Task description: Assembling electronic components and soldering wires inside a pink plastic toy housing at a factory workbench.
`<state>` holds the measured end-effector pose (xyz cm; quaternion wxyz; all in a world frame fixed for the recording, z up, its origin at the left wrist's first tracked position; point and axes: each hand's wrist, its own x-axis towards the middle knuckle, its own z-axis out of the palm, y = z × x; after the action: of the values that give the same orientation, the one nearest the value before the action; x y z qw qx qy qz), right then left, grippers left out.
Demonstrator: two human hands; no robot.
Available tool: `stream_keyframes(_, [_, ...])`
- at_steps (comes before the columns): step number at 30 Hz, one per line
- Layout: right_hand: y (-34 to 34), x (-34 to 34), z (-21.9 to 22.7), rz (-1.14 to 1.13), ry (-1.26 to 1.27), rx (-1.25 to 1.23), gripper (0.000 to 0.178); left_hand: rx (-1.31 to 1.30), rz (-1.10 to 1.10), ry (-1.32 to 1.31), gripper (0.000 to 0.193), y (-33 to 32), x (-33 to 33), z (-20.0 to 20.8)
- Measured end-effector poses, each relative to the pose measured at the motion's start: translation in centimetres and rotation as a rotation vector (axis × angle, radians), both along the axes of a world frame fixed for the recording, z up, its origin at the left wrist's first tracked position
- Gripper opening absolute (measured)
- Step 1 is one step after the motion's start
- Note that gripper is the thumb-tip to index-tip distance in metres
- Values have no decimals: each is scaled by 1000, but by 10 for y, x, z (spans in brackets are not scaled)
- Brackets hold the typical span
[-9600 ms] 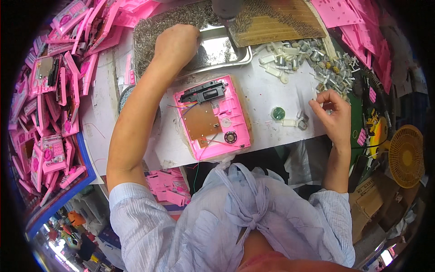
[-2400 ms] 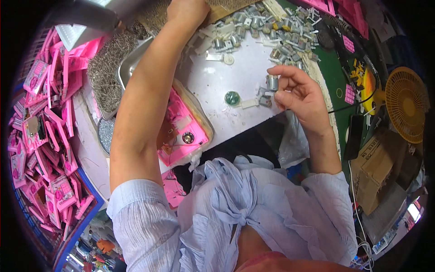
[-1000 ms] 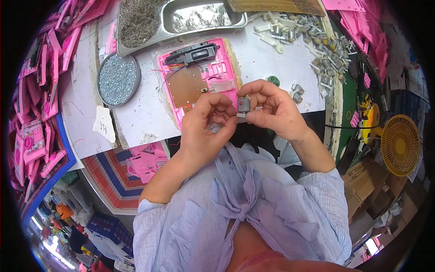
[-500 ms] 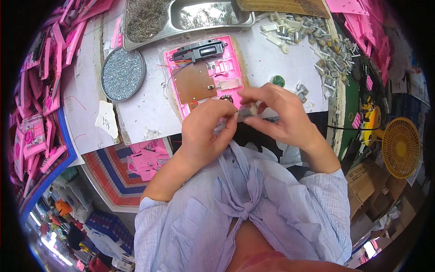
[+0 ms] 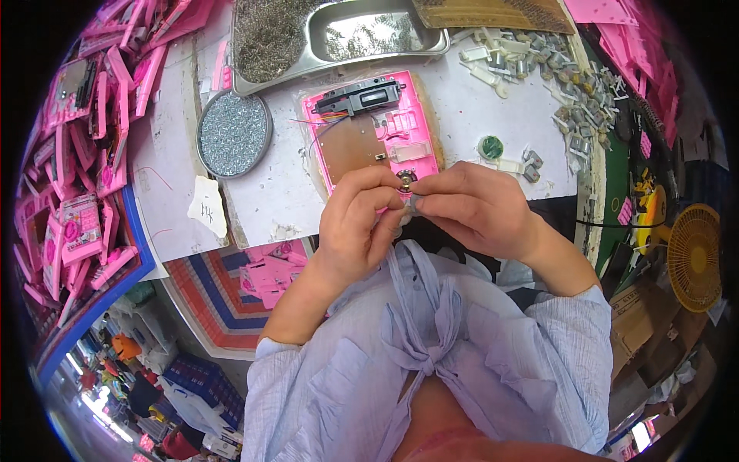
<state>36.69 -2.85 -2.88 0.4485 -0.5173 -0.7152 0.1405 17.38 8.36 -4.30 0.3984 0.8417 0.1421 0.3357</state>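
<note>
My left hand point(image 5: 356, 223) and my right hand point(image 5: 485, 206) meet at the near edge of a pink plastic casing point(image 5: 422, 117). Pinched between their fingertips is a small grey part point(image 5: 414, 203), mostly hidden by the fingers, so its exact kind does not show. Inside the casing lie a brown circuit board point(image 5: 350, 151), a black plastic module point(image 5: 362, 98) with coloured wires, and a clear plastic piece point(image 5: 410, 152). A round, dark-rimmed metal part point(image 5: 406, 180) sits in the casing just beyond my fingertips.
Left of the casing stands a round dish of small screws point(image 5: 234, 134). Springs fill a metal tray point(image 5: 454, 42) at the back. Grey and white parts point(image 5: 566, 85) are heaped at the right, near a green roll point(image 5: 490, 147). Pink casings point(image 5: 81, 219) crowd the far left.
My right hand has come in against the left, its fingers closing round the small grey part. The whole view has shifted, moving the bench slightly right and down in the picture.
</note>
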Motion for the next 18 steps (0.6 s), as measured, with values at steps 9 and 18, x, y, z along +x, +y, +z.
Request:
stream_keyframes(9, [-2,2,-6,-43,179,-89,30,-10,71,-23,25,-6,-3,-9])
stream_keyframes(18, [16,30,-12,-230,-44,-98,34,365,449,313,41,58,-1,-31])
